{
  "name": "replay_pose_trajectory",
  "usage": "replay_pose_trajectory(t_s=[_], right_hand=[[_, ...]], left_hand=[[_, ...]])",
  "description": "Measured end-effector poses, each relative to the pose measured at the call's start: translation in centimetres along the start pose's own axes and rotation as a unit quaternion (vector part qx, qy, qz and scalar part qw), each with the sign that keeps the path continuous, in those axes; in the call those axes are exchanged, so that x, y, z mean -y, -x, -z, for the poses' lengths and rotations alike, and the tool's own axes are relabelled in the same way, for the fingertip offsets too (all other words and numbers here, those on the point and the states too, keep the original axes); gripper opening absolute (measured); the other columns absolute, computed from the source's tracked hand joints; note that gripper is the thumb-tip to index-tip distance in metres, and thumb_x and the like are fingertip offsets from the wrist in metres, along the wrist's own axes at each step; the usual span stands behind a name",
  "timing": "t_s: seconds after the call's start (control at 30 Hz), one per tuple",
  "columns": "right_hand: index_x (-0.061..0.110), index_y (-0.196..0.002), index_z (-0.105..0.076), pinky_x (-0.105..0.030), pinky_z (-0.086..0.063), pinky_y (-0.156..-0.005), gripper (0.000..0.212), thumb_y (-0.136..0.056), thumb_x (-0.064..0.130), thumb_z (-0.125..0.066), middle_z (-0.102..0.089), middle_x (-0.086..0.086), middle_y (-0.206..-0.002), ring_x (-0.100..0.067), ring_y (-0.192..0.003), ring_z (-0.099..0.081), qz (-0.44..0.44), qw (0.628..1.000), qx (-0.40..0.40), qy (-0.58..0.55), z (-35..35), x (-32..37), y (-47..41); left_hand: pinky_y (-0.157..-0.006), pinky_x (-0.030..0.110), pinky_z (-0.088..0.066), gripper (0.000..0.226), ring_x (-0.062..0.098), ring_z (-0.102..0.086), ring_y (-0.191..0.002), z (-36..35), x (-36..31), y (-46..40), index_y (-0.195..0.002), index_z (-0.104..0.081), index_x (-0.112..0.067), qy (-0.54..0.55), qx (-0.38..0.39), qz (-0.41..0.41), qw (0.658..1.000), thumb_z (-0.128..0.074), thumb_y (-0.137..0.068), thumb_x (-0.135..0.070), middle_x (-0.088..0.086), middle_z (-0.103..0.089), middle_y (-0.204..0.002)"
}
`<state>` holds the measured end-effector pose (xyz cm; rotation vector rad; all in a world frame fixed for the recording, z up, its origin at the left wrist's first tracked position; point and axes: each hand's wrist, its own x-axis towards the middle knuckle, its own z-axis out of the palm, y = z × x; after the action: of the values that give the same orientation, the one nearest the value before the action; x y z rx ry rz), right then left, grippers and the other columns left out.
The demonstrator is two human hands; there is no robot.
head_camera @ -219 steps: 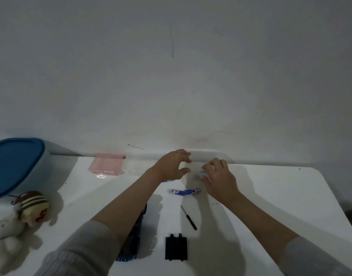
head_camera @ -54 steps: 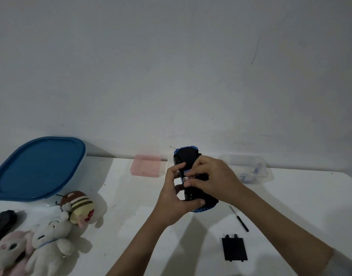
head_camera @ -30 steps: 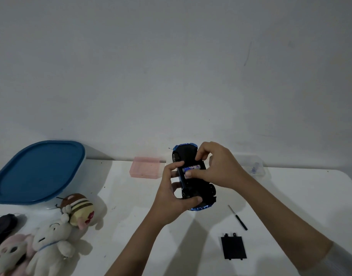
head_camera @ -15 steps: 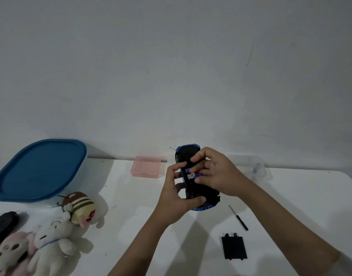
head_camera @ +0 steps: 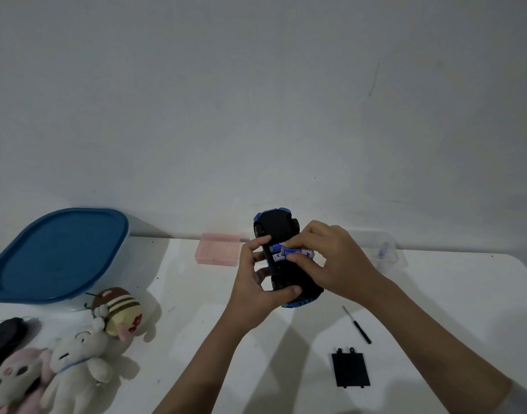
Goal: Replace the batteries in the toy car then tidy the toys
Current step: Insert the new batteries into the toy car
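Note:
My left hand (head_camera: pixel 256 294) grips a blue toy car (head_camera: pixel 275 228), turned belly-up above the white table (head_camera: pixel 453 294). My right hand (head_camera: pixel 334 261) pinches a blue and white battery (head_camera: pixel 295 251) at the car's open battery bay, where another battery (head_camera: pixel 276 257) lies. The black battery cover (head_camera: pixel 350 369) rests on the table in front of me, and a small black screwdriver (head_camera: pixel 357 324) lies just behind it. Plush toys sit at the left: a striped brown one (head_camera: pixel 122 309), a white one (head_camera: pixel 77 372) and a pink one (head_camera: pixel 8 380).
A container with a blue lid (head_camera: pixel 56 252) stands at the back left. A pink plastic box (head_camera: pixel 217 253) and a clear box (head_camera: pixel 381 252) sit against the wall. A black object (head_camera: pixel 5 333) lies by the table's left edge.
Both hands left the far side of the table and took up the car. In the last second my right hand has shifted the battery over the open bay.

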<state>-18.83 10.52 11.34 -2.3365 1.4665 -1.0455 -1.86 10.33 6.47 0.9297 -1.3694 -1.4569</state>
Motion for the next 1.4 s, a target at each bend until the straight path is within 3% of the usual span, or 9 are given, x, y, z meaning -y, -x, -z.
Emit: replay_pose_trajectory(t_s=[0.17, 0.37, 0.5, 0.63, 0.77, 1.0, 1.1, 1.23, 1.4], right_hand=[[0.018, -0.092, -0.072, -0.013, -0.042, -0.067, 0.018, -0.074, 0.018, -0.078, -0.064, 0.008, -0.082, -0.009, -0.073, -0.059, -0.081, 0.992, -0.001, -0.100, 0.3, -0.5, 0.2], [0.011, -0.086, -0.062, -0.019, -0.054, -0.066, 0.037, -0.059, 0.008, -0.087, -0.066, 0.002, -0.075, -0.008, -0.063, -0.064, -0.203, 0.949, -0.143, -0.196, -0.8, 0.5, 0.7], [0.012, -0.072, -0.069, -0.021, -0.054, -0.065, 0.022, -0.060, 0.012, -0.088, -0.067, 0.004, -0.075, -0.008, -0.067, -0.065, -0.202, 0.944, -0.191, -0.178, -1.6, 0.6, 1.2], [0.017, -0.082, -0.075, -0.021, -0.052, -0.068, 0.011, -0.073, 0.013, -0.080, -0.064, 0.004, -0.083, -0.008, -0.080, -0.064, -0.187, 0.953, -0.165, -0.169, -2.6, 0.7, 1.9], [0.015, -0.080, -0.076, -0.015, -0.051, -0.067, 0.010, -0.072, 0.011, -0.080, -0.063, 0.004, -0.079, -0.005, -0.077, -0.064, -0.224, 0.940, -0.176, -0.191, -3.0, 1.0, 2.4], [0.020, -0.066, -0.072, -0.033, -0.057, -0.071, 0.016, -0.070, 0.007, -0.081, -0.064, -0.001, -0.078, -0.011, -0.072, -0.064, -0.245, 0.938, -0.148, -0.195, -2.6, 1.6, 3.1], [0.015, -0.072, -0.073, -0.027, -0.055, -0.071, 0.009, -0.074, 0.008, -0.078, -0.059, 0.002, -0.079, -0.010, -0.075, -0.062, -0.207, 0.958, -0.128, -0.154, -2.9, 2.0, 3.6], [0.009, -0.080, -0.073, -0.017, -0.051, -0.072, 0.002, -0.078, 0.008, -0.073, -0.054, 0.001, -0.083, -0.006, -0.077, -0.058, -0.155, 0.980, -0.093, -0.087, -3.1, 2.1, 4.5], [0.008, -0.082, -0.074, -0.007, -0.041, -0.073, 0.004, -0.081, 0.008, -0.070, -0.051, 0.004, -0.084, 0.000, -0.078, -0.053, -0.148, 0.987, -0.042, -0.043, -3.1, 2.4, 5.0]], left_hand=[[-0.074, 0.028, -0.055, 0.082, 0.016, -0.060, -0.104, 0.1, 0.0, -0.1, -0.116, -0.046, -0.042, 0.009, -0.009, -0.006, 1.000, -0.082, -0.053, -0.004, 0.000, -0.054, -0.120], [-0.071, 0.024, -0.055, 0.082, 0.002, -0.064, -0.093, 0.0, -0.4, -0.1, -0.120, -0.043, -0.035, 0.003, -0.024, -0.022, 0.999, -0.078, -0.056, 0.003, 0.003, -0.050, -0.121], [-0.071, 0.026, -0.056, 0.082, 0.006, -0.064, -0.096, -0.1, -0.7, 0.2, -0.118, -0.044, -0.038, -0.004, -0.036, -0.033, 0.999, -0.081, -0.050, -0.012, 0.000, -0.051, -0.121], [-0.071, 0.025, -0.055, 0.081, 0.004, -0.063, -0.096, 0.0, -0.9, 0.6, -0.116, -0.043, -0.039, -0.008, -0.041, -0.036, 0.998, -0.081, -0.049, -0.015, 0.000, -0.050, -0.121], [-0.070, 0.024, -0.055, 0.082, 0.005, -0.063, -0.096, 0.4, -1.0, 0.9, -0.119, -0.042, -0.039, -0.033, -0.014, -0.032, 0.999, -0.079, -0.056, -0.002, -0.005, -0.050, -0.121], [-0.070, 0.029, -0.057, 0.080, 0.010, -0.063, -0.099, 0.5, -0.5, 2.0, -0.120, -0.042, -0.040, -0.045, 0.014, -0.010, 0.999, -0.076, -0.061, 0.002, -0.020, -0.056, -0.117], [-0.070, 0.025, -0.056, 0.079, 0.011, -0.062, -0.100, 0.6, -0.4, 2.3, -0.120, -0.042, -0.037, -0.050, 0.013, -0.006, 0.999, -0.075, -0.060, 0.003, -0.022, -0.058, -0.115], [-0.071, 0.017, -0.053, 0.079, 0.007, -0.060, -0.101, 1.1, -0.4, 2.7, -0.121, -0.043, -0.031, -0.059, 0.018, -0.021, 0.998, -0.076, -0.058, 0.004, -0.008, -0.055, -0.123], [-0.073, 0.019, -0.053, 0.078, 0.009, -0.061, -0.101, 1.6, 0.4, 3.3, -0.121, -0.044, -0.032, -0.047, 0.029, -0.009, 0.998, -0.076, -0.058, 0.003, -0.008, -0.056, -0.122]])
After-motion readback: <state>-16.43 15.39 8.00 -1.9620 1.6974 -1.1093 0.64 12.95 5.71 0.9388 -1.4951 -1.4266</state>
